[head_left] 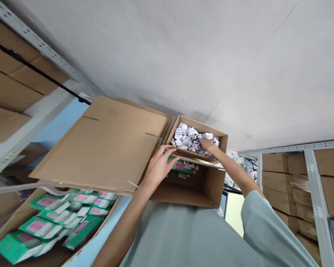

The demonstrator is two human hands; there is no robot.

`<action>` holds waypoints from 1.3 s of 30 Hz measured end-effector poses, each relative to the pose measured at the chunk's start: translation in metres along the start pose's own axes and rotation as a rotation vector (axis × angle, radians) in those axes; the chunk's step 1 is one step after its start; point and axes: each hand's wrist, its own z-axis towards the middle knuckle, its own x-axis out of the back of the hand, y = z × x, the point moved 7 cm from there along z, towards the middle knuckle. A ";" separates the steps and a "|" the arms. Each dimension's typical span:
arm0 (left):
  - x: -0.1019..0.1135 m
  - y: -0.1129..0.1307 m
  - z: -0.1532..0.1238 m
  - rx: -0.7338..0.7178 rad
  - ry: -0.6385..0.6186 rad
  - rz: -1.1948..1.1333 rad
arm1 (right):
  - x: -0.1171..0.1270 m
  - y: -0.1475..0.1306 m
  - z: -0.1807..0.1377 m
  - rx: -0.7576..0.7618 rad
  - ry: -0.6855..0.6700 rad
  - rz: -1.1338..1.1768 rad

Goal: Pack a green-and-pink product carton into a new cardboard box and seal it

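Observation:
My right hand [207, 145] reaches into an open cardboard box [221, 138] full of crumpled white paper [186, 137]. Its fingers are curled into the paper and partly hidden by it. My left hand [160, 165] rests at the near left corner of that box, fingertips on the rim and thumb apart. Just below, closer to my body, stands a second open cardboard box [189, 193]. Inside its far left side lie a green and pink carton [182, 166] and a few bits of crumpled paper.
Flat folded cardboard [108, 141] is stacked at left. Under it, a large box holds several green and pink cartons [55, 215]. More crumpled paper [239, 165] lies to the right. Shelves with brown boxes [281, 181] flank both sides, and a pale wall [183, 55] stands behind.

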 end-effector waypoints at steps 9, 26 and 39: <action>-0.002 -0.005 0.001 0.022 -0.025 -0.020 | 0.033 0.036 -0.079 -0.044 0.257 0.049; 0.026 -0.024 0.025 0.000 -0.161 0.009 | -0.046 -0.087 -0.182 0.118 0.269 0.816; 0.044 -0.045 -0.049 0.188 -0.024 -0.029 | -0.139 0.036 -0.290 -0.576 0.316 0.696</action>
